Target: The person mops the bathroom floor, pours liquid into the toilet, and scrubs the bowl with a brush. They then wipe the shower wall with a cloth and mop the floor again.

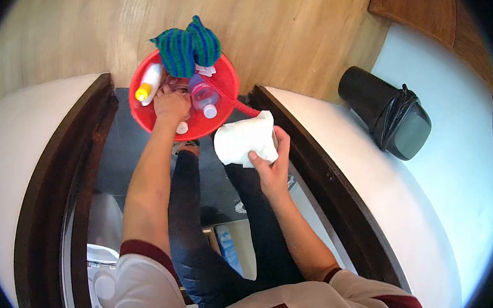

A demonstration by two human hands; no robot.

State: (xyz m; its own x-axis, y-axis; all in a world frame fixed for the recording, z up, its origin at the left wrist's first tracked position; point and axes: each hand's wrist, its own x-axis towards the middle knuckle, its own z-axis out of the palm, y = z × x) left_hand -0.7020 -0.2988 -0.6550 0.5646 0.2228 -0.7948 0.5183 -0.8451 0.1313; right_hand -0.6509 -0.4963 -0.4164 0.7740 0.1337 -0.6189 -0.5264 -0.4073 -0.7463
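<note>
My left hand [172, 106] reaches down into a red bucket [226, 77]; its fingers are curled and partly hidden, and what they grip I cannot make out. Beside it lie a white bottle with a yellow cap [151, 82] and a clear bottle with a white cap [203, 96]. A white cap [182, 128] shows just below the wrist. Over the bucket's far rim hangs a green and blue striped cloth [187, 48]. My right hand [273, 166] is wrapped round a roll of white tissue paper [244, 141], held outside the bucket near its right rim.
The bucket stands at a doorway with dark wooden frames [58, 186] on both sides. A black bin with a bag [379, 111] is against the right wall. Wooden floor [283, 35] lies ahead. A white toilet [103, 281] is at lower left.
</note>
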